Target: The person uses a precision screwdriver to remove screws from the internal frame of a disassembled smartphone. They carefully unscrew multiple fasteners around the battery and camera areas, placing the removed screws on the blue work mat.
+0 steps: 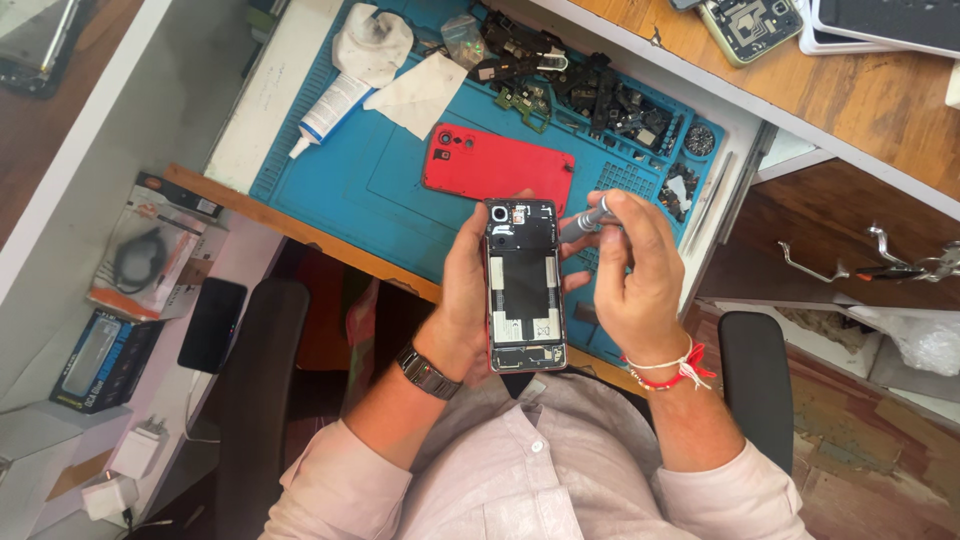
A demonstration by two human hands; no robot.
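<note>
Your left hand (462,300) grips the open black phone (523,285) above the blue mat (330,190), your right hand (630,275) pinches the small grey screwdriver (585,222); a slip could scratch the phone's insides.

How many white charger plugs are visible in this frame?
2. One white charger plug sits on the white surface at lower left; the other lies just below it, nearer the corner. More may be hidden off-frame.

A phone repair workshop: a blue repair mat (330,190) at 12 o'clock holds loose phone parts (580,85), a glue tube (325,112) and a red back cover (497,168).
</note>
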